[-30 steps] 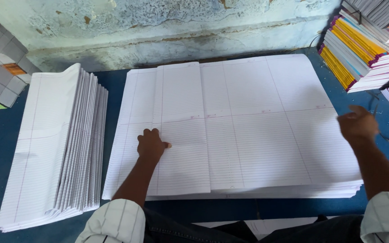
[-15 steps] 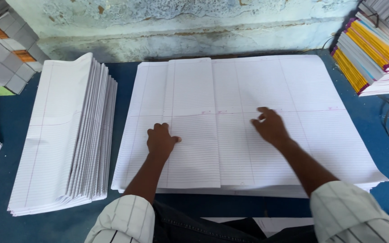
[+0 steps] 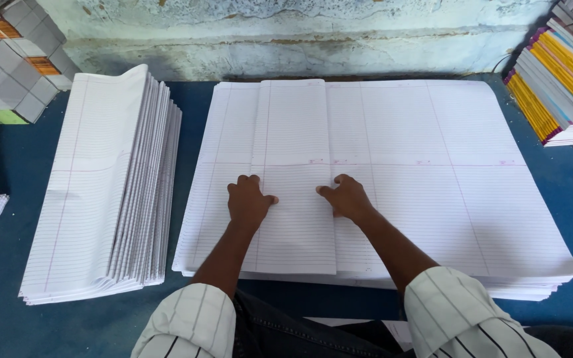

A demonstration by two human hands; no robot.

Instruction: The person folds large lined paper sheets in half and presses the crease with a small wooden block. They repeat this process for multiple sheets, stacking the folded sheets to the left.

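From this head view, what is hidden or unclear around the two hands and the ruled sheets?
- Palms of the left hand and right hand: pressed flat on the folded sheet, so whether the fingers pinch anything is hidden.
- Near edge of the big sheet stack: partly covered by the striped sleeves.
- Folded pile: sheet count too fine to tell.
- Notebook stack: cut off by the right edge.

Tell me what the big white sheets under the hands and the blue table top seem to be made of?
The big sheets look like thin matte paper: ruled lines, soft folds, stacked edges. The left hand and right hand press flat on a folded section. The table top looks like blue cloth or felt, dull and unshiny, though I can't be sure.
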